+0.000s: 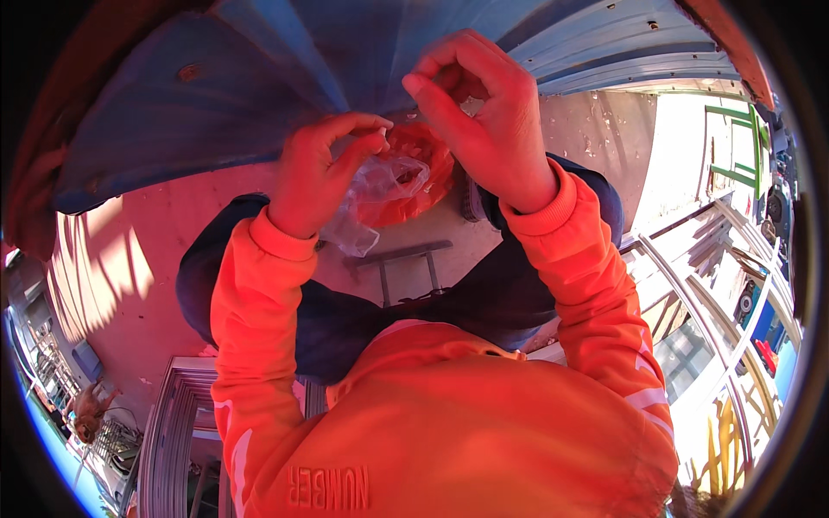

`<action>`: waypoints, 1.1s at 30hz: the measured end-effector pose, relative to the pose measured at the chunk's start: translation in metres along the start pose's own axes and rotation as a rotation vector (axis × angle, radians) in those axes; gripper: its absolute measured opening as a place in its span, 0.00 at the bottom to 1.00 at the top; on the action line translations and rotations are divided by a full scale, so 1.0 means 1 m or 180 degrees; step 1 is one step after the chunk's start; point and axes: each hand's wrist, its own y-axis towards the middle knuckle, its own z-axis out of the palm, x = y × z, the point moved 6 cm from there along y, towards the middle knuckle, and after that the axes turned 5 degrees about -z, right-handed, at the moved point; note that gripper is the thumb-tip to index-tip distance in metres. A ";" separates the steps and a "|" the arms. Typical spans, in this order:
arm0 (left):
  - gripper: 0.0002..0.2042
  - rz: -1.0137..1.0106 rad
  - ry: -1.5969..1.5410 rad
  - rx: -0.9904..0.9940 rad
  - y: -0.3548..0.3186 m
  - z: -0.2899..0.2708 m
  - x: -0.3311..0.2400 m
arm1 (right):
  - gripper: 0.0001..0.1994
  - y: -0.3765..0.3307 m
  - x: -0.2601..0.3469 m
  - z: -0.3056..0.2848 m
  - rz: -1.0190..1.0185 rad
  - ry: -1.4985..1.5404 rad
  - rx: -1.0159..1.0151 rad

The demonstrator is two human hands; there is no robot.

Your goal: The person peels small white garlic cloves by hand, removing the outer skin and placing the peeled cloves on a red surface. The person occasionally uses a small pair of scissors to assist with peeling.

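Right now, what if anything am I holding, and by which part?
It can't be told: your left hand pinches at a pale speck too small to identify; your right hand is curled, showing no clear object.

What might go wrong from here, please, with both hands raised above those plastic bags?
The small pale piece the left hand seems to pinch could slip and get lost in the clear bag or red-orange bag.
The right hand, seemingly near the blue ridged sheet, might knock it.
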 end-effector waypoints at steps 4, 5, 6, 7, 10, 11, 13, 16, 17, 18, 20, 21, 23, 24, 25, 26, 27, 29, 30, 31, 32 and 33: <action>0.10 -0.0977 -0.0981 0.0896 -0.017 0.031 0.047 | 0.05 -0.001 0.001 -0.004 -0.0149 0.0004 -0.0081; 0.10 -0.1168 -0.0970 0.1080 -0.022 0.040 0.064 | 0.05 -0.002 0.001 -0.005 -0.0195 -0.0052 -0.0096; 0.11 -0.1166 -0.0493 0.1351 -0.031 0.049 0.090 | 0.05 -0.002 0.001 -0.003 -0.0275 -0.0054 -0.0181; 0.11 -0.1146 -0.0011 0.1602 -0.040 0.060 0.115 | 0.05 0.000 0.001 0.000 -0.0375 -0.0056 -0.0264; 0.17 -0.2312 -0.0281 0.2531 -0.100 0.123 0.160 | 0.05 0.000 0.000 0.008 -0.0425 -0.0025 -0.0175; 0.21 -0.2504 -0.0299 0.2721 -0.120 0.148 0.183 | 0.05 0.000 0.000 0.010 -0.0394 -0.0007 -0.0092; 0.28 -0.2997 -0.0382 0.2849 -0.150 0.195 0.227 | 0.04 -0.004 -0.001 0.008 -0.0444 -0.0083 -0.0154; 0.33 -0.3145 -0.0352 0.2355 -0.166 0.233 0.283 | 0.04 -0.006 -0.006 0.010 -0.0478 -0.0162 -0.0157; 0.34 -0.3172 -0.0413 0.2103 -0.163 0.230 0.290 | 0.03 -0.006 -0.007 0.010 -0.0478 -0.0193 -0.0139; 0.35 -0.3195 -0.0472 0.1852 -0.158 0.225 0.298 | 0.03 -0.007 -0.007 0.010 -0.0466 -0.0213 -0.0116; 0.36 -0.3284 -0.0631 0.1178 -0.148 0.207 0.312 | 0.03 -0.008 -0.007 0.009 -0.0437 -0.0257 -0.0078; 0.37 -0.3340 -0.0727 0.0756 -0.144 0.194 0.317 | 0.03 -0.008 -0.007 0.008 -0.0441 -0.0265 -0.0085; 0.38 -0.3364 -0.0850 -0.0019 -0.141 0.173 0.326 | 0.03 -0.008 -0.008 0.007 -0.0445 -0.0286 -0.0111; 0.38 -0.3335 -0.0877 -0.0370 -0.141 0.163 0.329 | 0.04 -0.008 -0.007 0.007 -0.0454 -0.0295 -0.0132; 0.38 -0.3296 -0.0904 -0.0717 -0.140 0.153 0.332 | 0.04 -0.007 -0.007 0.007 -0.0462 -0.0306 -0.0153; 0.39 -0.3205 -0.0798 -0.0941 -0.143 0.139 0.345 | 0.04 -0.006 -0.005 0.010 -0.0494 -0.0281 -0.0163; 0.40 -0.3102 -0.0713 -0.1138 -0.142 0.126 0.355 | 0.04 -0.005 -0.003 0.011 -0.0514 -0.0283 -0.0144; 0.41 -0.2761 0.0277 -0.1423 -0.138 0.106 0.354 | 0.04 -0.006 -0.003 0.013 -0.0530 -0.0312 -0.0103; 0.42 -0.2483 0.1171 -0.1496 -0.136 0.098 0.342 | 0.04 -0.007 -0.005 0.012 -0.0522 -0.0352 -0.0098; 0.42 -0.2164 0.2054 -0.1555 -0.132 0.093 0.330 | 0.04 -0.008 -0.008 0.011 -0.0515 -0.0387 -0.0091; 0.42 -0.2135 0.1898 -0.1693 -0.130 0.087 0.326 | 0.04 -0.008 -0.009 0.011 -0.0523 -0.0411 -0.0084; 0.42 -0.2106 0.1741 -0.1829 -0.128 0.082 0.322 | 0.04 -0.008 -0.009 0.010 -0.0534 -0.0432 -0.0079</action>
